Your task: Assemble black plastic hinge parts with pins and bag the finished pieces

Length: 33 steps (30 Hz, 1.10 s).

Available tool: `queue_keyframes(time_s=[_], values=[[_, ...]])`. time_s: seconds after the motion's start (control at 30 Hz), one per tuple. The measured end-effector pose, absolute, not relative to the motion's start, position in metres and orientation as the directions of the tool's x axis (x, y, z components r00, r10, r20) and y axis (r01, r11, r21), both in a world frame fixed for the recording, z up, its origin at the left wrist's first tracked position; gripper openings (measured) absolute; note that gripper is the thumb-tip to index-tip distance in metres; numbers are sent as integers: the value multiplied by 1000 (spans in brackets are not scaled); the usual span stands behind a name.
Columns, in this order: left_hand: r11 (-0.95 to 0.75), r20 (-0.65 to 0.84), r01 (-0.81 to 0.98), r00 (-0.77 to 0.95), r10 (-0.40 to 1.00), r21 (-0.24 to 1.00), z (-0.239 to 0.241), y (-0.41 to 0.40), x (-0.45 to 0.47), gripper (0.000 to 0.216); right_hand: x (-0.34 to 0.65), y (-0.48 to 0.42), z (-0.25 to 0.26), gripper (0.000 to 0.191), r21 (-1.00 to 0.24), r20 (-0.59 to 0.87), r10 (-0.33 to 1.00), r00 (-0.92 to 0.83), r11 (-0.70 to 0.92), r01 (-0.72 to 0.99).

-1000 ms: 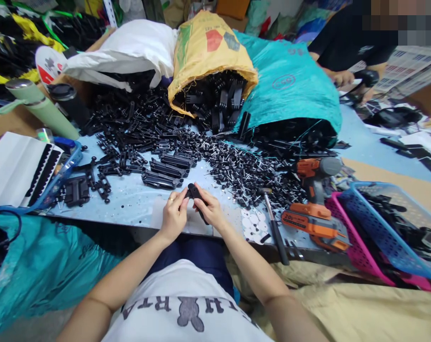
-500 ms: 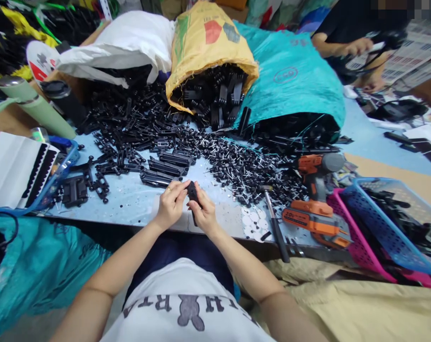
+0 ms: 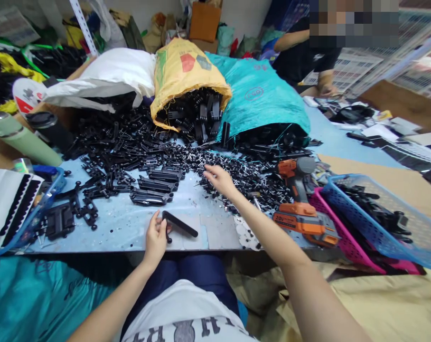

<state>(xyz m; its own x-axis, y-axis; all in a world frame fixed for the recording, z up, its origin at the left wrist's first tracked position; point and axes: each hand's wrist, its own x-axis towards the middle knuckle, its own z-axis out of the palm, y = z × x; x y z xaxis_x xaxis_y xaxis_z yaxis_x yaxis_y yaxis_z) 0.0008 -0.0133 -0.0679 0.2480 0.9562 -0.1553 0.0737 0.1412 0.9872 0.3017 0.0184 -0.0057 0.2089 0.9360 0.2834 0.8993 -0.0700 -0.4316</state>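
Note:
My left hand (image 3: 156,239) is closed around one end of a long black plastic bar (image 3: 182,224), just above the table's front edge. A smaller black piece with a round end hangs below that end. My right hand (image 3: 220,181) is at the near left side of a heap of black-headed screws (image 3: 244,173), its fingertips drawn together among them. Whatever is between those fingertips is too small to make out. Left of the heap, several assembled black folding parts (image 3: 153,197) lie in a row.
A cordless drill (image 3: 301,209) stands right of my forearm, beside pink and blue baskets (image 3: 379,190). My right arm partly covers a hammer (image 3: 256,202). Behind are white, yellow and teal sacks (image 3: 258,90) with black parts. Bottles (image 3: 26,137) stand left; another person (image 3: 304,57) is at back right.
My right hand has let go of the black bar and moved forward and right to the screws. My left hand keeps the bar, now slanted sideways. The camera view has tipped up.

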Motion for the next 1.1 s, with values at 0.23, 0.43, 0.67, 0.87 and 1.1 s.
queue_keyframes(time_s=[0.23, 0.43, 0.67, 0.87, 1.1], values=[[-459, 281, 473, 400, 872, 752, -68, -11, -21, 38, 428, 90, 22, 48, -281, 244, 649, 721, -664, 692], [-886, 403, 385, 791, 461, 257, -56, -1, -11, 48, 458, 123, 27, 40, -339, 184, 601, 778, -704, 624], [-937, 365, 303, 864, 346, 173, -46, 10, 7, 36, 465, 128, 39, 26, -380, 147, 651, 745, -658, 650], [-908, 377, 360, 827, 416, 213, -56, 11, -2, 31, 421, 51, 46, 26, -345, 218, 634, 742, -661, 666], [-873, 589, 444, 656, 472, 204, -19, 10, 8, 48, 317, -68, 82, 15, -534, 209, 977, 39, 81, 842]])
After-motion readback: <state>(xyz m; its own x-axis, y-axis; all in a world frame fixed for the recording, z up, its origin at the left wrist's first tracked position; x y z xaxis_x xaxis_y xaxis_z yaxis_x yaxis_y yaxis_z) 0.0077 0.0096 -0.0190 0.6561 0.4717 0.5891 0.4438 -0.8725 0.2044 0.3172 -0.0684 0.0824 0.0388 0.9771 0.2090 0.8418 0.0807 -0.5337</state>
